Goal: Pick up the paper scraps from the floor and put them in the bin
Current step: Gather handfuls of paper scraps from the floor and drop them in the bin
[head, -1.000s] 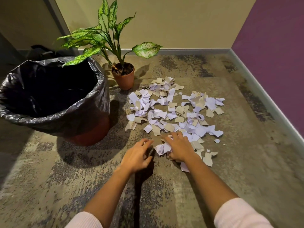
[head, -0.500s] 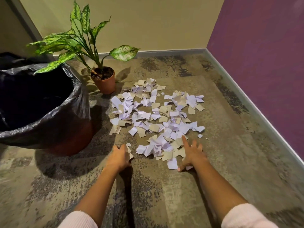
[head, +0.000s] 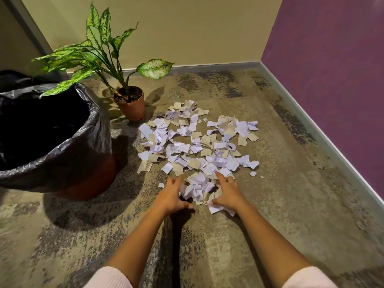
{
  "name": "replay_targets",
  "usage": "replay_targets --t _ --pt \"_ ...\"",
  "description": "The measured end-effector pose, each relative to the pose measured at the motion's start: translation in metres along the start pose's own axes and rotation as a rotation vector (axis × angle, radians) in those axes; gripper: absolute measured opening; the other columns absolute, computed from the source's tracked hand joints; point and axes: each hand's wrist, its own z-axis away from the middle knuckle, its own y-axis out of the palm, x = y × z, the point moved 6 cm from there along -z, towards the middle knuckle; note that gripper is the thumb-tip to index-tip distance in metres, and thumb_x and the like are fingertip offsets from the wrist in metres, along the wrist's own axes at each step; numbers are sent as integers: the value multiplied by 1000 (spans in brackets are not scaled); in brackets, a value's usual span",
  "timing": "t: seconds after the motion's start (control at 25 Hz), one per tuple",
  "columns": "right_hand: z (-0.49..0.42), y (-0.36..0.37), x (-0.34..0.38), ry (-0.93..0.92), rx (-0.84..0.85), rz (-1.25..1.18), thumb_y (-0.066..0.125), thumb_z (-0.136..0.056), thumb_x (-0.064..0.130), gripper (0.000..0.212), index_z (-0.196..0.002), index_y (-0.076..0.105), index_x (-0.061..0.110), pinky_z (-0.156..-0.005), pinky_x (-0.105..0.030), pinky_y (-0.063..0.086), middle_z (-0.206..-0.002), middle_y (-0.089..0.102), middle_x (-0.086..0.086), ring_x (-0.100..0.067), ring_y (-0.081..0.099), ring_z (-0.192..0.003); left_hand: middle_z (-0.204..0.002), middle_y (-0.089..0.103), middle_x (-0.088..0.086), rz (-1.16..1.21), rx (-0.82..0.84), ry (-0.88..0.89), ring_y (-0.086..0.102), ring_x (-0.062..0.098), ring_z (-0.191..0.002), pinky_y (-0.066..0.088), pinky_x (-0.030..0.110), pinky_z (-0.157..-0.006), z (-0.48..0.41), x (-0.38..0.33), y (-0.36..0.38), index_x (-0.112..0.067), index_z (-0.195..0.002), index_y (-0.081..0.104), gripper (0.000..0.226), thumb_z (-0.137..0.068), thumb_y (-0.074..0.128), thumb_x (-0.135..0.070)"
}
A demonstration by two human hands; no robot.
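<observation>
White and tan paper scraps (head: 199,142) lie scattered on the mottled carpet in front of me. The nearest scraps are bunched into a small heap (head: 197,186) between my hands. My left hand (head: 171,196) presses against the heap's left side with its fingers stretched forward. My right hand (head: 227,193) presses on the right side, index finger pointing ahead and thumb on a white scrap. The bin (head: 91,177), reddish-brown with a black bag liner, stands wide open at the left, about an arm's length from the heap.
A potted plant (head: 131,104) with long spotted leaves stands between the bin and the scraps, its leaves reaching over the bin's rim. A purple wall (head: 332,69) with a skirting board runs along the right. A beige wall closes the back.
Both hands have swept inward toward each other, pushing the near scraps into a tighter heap between them. The camera has shifted slightly.
</observation>
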Motion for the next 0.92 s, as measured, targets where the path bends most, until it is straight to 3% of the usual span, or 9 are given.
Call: replay_targets --t 0.08,0.24,0.4,0.6,0.72,0.8,0.92 --pt "2 2 12 -61 31 71 84 -66 38 115 -153 8 35 -107 -50 39 -149 21 -9 -35 21 -139 -151 20 9 -122 -1 3 43 32 -131 52 45 -94 -1 -8 0 -37 -153 7 122 -61 86 -51" --pt "0 5 22 -97 67 308 84 -58 51 128 -151 -2 38 -106 -55 37 -152 12 -11 -40 15 -138 -150 11 10 -341 -154 -48 26 29 -136 51 41 -88 -2 -12 -6 -41 -152 3 125 -58 84 -60" --pt "-9 9 29 -78 95 345 84 -57 55 128 -150 -1 42 -101 -57 38 -152 14 -15 -43 19 -137 -153 2 10 -278 -78 -133 16 37 -138 46 53 -97 -7 -2 1 -47 -149 2 125 -58 85 -58" --pt "-16 25 41 -110 79 316 79 -71 39 96 -147 20 42 -101 -53 38 -156 9 -14 -39 16 -140 -152 15 14 -250 -34 -31 23 34 -139 45 48 -101 -16 -6 13 -47 -150 13 108 -68 83 -47" --pt "-17 31 42 -133 43 322 70 -81 28 72 -142 34 35 -99 -50 40 -154 14 -12 -37 18 -139 -145 29 15 -151 -66 23 44 34 -130 47 43 -102 -20 -10 16 -40 -146 35 82 -77 79 -35" --pt "-18 29 42 -152 8 260 68 -83 27 56 -134 47 29 -96 -46 42 -146 28 -9 -34 27 -135 -129 44 7 -56 -127 48 57 28 -112 52 41 -94 -19 -14 15 -32 -132 53 57 -80 76 -37" --pt "-16 21 40 -159 -59 133 65 -84 20 38 -121 60 25 -94 -41 47 -127 45 -8 -30 43 -123 -106 54 2 30 -196 73 59 23 -95 49 33 -74 -18 -19 11 -26 -110 64 38 -76 78 -38"
